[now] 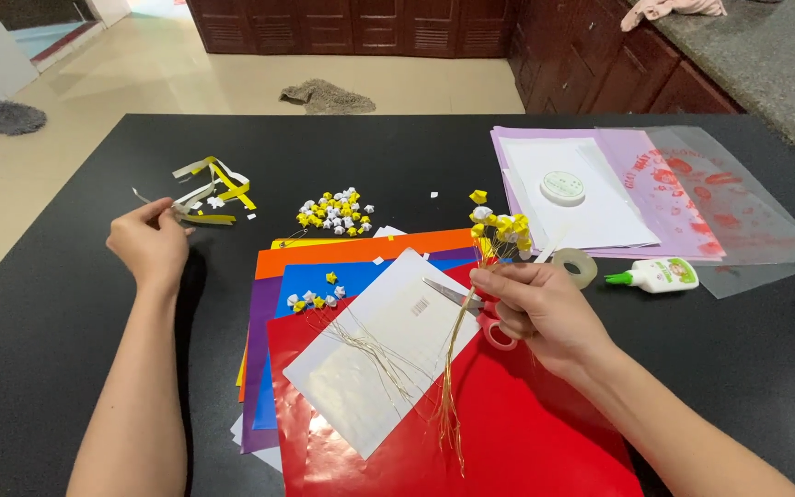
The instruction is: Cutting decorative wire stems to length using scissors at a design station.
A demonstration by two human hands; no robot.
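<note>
My right hand (540, 313) grips a bundle of thin gold wires (453, 368) topped with small yellow and white paper stars (501, 225), and the red-handled scissors (457, 296) sit in the same hand. It hovers over a red sheet (508, 433). My left hand (149, 244) is out at the table's left, pinching a thin paper strip (144, 198) next to a heap of yellow and white strips (213, 189). A small pile of loose paper stars (335, 212) lies between the hands, further back.
Coloured sheets (264, 368) fan out under a white packet (370, 359) with loose wires on it. At the right are a tape roll (574, 265), a glue bottle (660, 274), a small round spool (563, 187) on white paper and a clear plastic bag (738, 212). The black table (66, 304) ends at left.
</note>
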